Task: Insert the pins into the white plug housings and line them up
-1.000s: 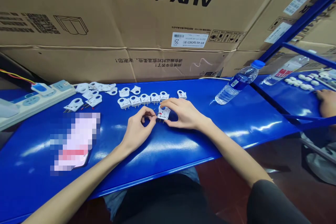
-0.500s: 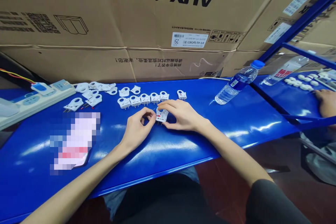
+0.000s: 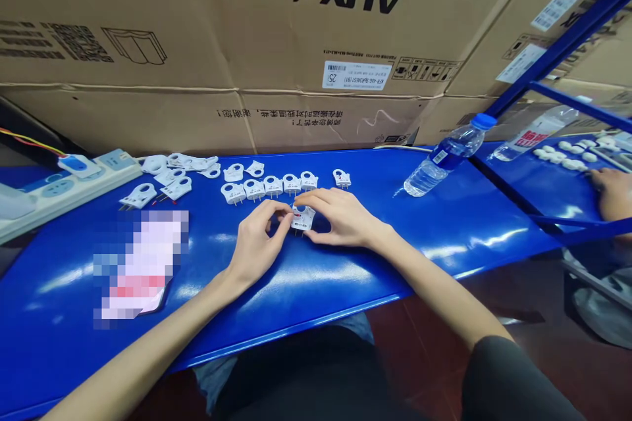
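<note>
One blue table (image 3: 336, 276) | cardboard (image 3: 237, 39) behind | right fingers (image 3: 316, 197) pinch plug (image 3: 305, 218) | left fingers (image 3: 274, 206) pressed together

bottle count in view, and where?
2. A clear plastic bottle with blue cap and label, left of the blue metal frame; a clear plastic bottle with white-and-red label, beyond it. More could be hidden past the frame.

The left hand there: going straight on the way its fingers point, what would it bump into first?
Most likely the white pronged piece, held in the right hand. The left hand is right at its edge, though this view doesn't settle whether they already touch.
</note>
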Demonstrator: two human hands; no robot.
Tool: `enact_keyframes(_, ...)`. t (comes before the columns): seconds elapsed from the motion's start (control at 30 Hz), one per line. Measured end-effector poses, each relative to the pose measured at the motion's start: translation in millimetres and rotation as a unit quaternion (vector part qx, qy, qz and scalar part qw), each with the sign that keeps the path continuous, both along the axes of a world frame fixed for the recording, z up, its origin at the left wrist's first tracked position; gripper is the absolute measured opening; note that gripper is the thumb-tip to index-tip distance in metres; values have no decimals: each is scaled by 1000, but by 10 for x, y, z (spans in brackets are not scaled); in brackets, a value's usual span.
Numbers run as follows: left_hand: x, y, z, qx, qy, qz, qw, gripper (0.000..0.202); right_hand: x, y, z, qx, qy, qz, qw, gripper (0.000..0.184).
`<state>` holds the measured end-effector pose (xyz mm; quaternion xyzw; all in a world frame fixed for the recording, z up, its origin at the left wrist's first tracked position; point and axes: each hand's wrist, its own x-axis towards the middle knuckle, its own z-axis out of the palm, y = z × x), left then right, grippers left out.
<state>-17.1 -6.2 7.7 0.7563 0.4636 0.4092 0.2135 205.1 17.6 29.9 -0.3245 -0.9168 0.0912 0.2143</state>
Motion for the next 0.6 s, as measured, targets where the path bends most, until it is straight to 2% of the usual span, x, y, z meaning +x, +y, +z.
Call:
enact_keyframes(0.33, -21, 15, -68, 51, 30, -24, 998, 14, 0, -5, 1, -16, 15, 9, 1000, 45)
enact_keyframes(0.6, -38, 18, -57, 78, 19, -24, 996, 16, 13, 4, 5, -19, 46, 10, 999, 42)
